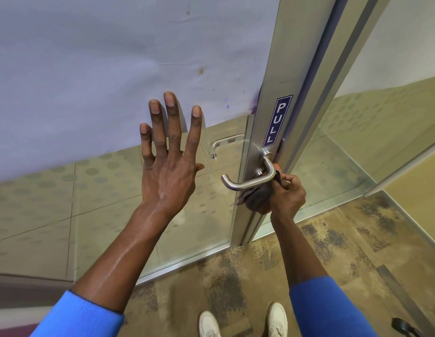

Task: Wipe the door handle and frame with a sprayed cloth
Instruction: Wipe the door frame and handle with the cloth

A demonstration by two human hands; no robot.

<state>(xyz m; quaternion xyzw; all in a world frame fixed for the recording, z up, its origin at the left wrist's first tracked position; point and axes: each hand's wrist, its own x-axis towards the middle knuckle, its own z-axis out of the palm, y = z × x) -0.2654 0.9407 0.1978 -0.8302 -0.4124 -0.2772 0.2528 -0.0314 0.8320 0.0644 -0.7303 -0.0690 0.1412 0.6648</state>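
Gripping a bunched dark cloth point(259, 199) in my right hand point(285, 197), I have it pressed under the elbow of the door handle point(248, 178), fingers curled tight around it. My left hand point(169, 166) is spread wide and holds nothing, apparently flat on the glass panel point(163, 227) just left of the lever. The lever's long axis runs leftward, free tip toward my left hand. The aluminium frame point(279, 93) rises just behind the cloth, bare above the PULL sticker point(277, 121).

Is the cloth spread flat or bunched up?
Bunched up: the cloth is a wad gripped in the right hand, pressed under the door handle.
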